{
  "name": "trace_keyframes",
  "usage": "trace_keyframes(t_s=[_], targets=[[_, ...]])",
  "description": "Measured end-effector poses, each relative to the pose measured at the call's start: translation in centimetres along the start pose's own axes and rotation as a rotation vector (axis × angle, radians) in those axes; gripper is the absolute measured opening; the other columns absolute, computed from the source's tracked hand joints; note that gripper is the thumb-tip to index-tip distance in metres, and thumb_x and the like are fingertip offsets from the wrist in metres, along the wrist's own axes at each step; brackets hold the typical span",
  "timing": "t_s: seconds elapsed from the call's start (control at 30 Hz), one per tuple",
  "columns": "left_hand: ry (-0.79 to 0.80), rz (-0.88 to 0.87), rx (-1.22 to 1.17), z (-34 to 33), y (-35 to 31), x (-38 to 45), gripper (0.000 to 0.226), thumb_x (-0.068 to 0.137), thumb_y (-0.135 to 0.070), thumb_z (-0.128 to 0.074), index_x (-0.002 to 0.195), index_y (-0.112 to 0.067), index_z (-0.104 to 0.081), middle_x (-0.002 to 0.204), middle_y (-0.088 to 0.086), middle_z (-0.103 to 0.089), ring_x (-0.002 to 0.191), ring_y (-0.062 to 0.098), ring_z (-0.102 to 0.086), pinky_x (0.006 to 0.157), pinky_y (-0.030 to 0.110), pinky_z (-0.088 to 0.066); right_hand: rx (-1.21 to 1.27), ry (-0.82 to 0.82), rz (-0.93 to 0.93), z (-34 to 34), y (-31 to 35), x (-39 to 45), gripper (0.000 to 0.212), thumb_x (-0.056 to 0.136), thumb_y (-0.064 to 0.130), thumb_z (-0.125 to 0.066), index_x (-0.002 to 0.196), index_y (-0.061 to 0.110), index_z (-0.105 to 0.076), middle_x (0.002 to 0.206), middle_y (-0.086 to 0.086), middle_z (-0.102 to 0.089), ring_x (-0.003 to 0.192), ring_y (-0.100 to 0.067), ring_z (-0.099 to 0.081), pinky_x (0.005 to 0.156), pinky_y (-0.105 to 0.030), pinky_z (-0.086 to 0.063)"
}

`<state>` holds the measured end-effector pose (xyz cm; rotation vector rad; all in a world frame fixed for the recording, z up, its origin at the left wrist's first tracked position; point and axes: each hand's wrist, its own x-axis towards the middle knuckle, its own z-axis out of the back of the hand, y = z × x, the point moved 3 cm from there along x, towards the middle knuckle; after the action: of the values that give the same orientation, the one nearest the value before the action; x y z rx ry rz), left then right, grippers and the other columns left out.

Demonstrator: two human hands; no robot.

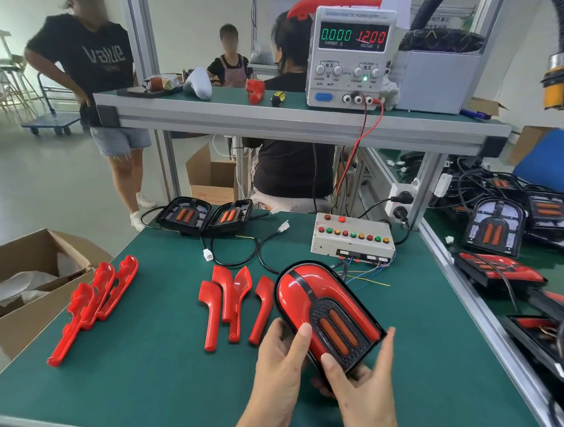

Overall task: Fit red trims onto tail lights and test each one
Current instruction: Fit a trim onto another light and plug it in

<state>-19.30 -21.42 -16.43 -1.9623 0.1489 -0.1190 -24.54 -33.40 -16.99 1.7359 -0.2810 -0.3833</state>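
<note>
My green-matted workbench (152,364) carries two groups of glossy red plastic trims — one cluster of long curved pieces (95,304) near its left edge, another of shorter hooked pieces (232,304) toward the middle. Farther back lie two black tail-light housings with orange lenses (204,216), their black cables with white plugs (208,254), and a grey metal test box with coloured buttons (353,239) — all resting on the mat.

Your left hand (280,355) and right hand (363,380) cover the tail light (321,309) at its near end, and both wrists run off the bottom edge. The cardboard box (22,273) is cut by the left edge, the pile of lights (520,228) by the right; small labels on the power supply (349,57) can't be read
</note>
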Motion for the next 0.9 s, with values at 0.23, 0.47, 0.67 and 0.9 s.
trace_keyframes(t_s=[0.23,0.47,0.67,0.9], targets=[[0.097,-0.016,-0.021,0.1,-0.4,0.3,0.044,0.086,-0.047,-0.074,0.122,-0.022,-0.067,0.124,0.013,-0.070,0.114,0.027,-0.067,0.094,0.038,-0.055,0.135,0.026,0.026,0.3,0.3,-0.2,0.119,0.081,-0.015,-0.071,0.153,0.057,-0.008,0.088,-0.016,-0.079,0.074,-0.028,-0.077,0.057,-0.033,-0.061],[-0.090,0.184,-0.176,-0.4,-2.5,2.2,0.077,0.085,-0.064,-0.057,0.134,-0.004,-0.060,0.125,0.020,-0.069,0.120,0.037,-0.064,0.106,0.057,-0.048,0.101,0.088,0.065,0.4,-0.3,-0.3,0.121,0.078,-0.014,-0.075,0.139,0.070,-0.013,0.095,-0.019,-0.078,0.078,-0.035,-0.076,0.061,-0.034,-0.062],[-0.110,0.174,-0.235,0.4,-2.2,1.9,0.071,0.086,-0.058,-0.060,0.126,0.000,-0.066,0.122,0.023,-0.070,0.115,0.036,-0.068,0.096,0.052,-0.056,0.036,0.074,0.113,0.4,-0.7,-0.3,0.124,0.074,-0.012,-0.080,0.128,0.083,-0.020,0.096,-0.015,-0.079,0.084,-0.036,-0.077,0.068,-0.039,-0.064],[-0.087,0.207,-0.269,0.6,-2.3,2.2,0.068,0.089,-0.055,-0.057,0.129,-0.001,-0.064,0.125,0.023,-0.068,0.117,0.036,-0.067,0.092,0.050,-0.058,0.031,0.052,0.117,0.5,-0.6,-0.3,0.126,0.072,-0.008,-0.083,0.129,0.085,-0.018,0.097,-0.012,-0.080,0.086,-0.034,-0.077,0.070,-0.041,-0.064]])
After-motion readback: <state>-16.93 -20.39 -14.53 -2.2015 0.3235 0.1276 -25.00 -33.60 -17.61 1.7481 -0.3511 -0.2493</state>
